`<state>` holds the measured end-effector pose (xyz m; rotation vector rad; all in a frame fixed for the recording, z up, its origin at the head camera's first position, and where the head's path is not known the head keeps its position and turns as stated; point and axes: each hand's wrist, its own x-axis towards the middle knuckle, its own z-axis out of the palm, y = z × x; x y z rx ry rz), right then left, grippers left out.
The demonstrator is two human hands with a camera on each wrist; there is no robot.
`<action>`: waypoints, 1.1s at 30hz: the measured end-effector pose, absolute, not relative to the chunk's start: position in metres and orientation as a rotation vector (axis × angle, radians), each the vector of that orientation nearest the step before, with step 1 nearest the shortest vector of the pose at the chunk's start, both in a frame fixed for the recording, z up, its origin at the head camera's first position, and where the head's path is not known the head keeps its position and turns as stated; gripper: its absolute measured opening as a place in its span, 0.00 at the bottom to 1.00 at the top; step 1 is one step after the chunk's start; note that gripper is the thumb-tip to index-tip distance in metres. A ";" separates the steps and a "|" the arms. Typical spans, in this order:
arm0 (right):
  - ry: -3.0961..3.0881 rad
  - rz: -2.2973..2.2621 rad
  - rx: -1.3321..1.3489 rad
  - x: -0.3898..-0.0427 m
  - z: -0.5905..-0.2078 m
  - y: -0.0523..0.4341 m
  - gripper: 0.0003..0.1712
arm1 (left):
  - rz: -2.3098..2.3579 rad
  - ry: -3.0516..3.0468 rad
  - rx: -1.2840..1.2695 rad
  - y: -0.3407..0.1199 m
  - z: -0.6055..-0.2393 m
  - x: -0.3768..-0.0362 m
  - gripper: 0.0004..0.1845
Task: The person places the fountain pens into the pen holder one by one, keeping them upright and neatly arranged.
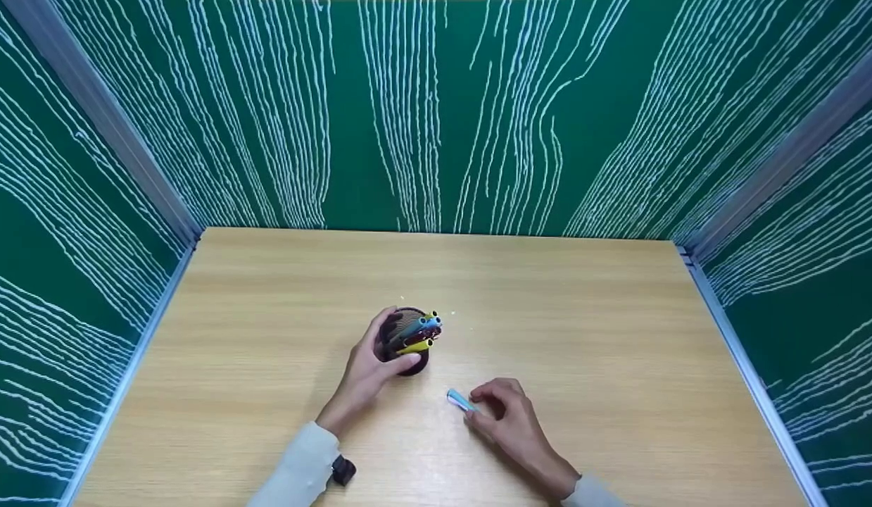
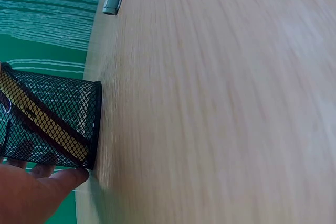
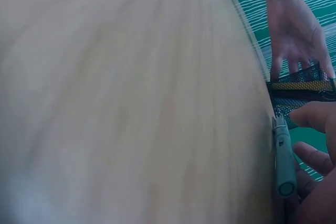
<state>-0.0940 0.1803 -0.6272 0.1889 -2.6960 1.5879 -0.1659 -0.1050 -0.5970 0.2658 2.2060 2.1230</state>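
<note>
My left hand grips a black mesh pen holder, with its thumb on the near side. Yellow, blue and dark pens lean out of it to the right. The left wrist view shows the holder's mesh wall close to the table. A light-blue pen lies on the table, to the right and nearer to me. Around its near end is my right hand, fingers bent and thumb apart from them. In the right wrist view the pen lies beside the fingertips, not visibly pinched.
The wooden table carries a few tiny pale specks beyond the holder. Green panels with white wavy lines stand at its back and sides, joined by metal posts. A small black device sits on the left wrist.
</note>
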 end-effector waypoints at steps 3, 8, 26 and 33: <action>-2.688 1.567 0.199 -0.093 -0.630 0.180 0.15 | 2.116 2.212 0.269 -0.105 -0.597 -0.166 0.52; -2.690 1.550 0.222 -0.093 -0.631 0.181 0.15 | 2.114 2.222 0.267 -0.103 -0.596 -0.166 0.52; -2.684 1.446 0.264 -0.091 -0.639 0.178 0.17 | 2.123 2.189 0.241 -0.103 -0.598 -0.166 0.52; -2.689 1.380 0.253 -0.090 -0.642 0.176 0.19 | 2.131 2.179 0.234 -0.103 -0.597 -0.166 0.52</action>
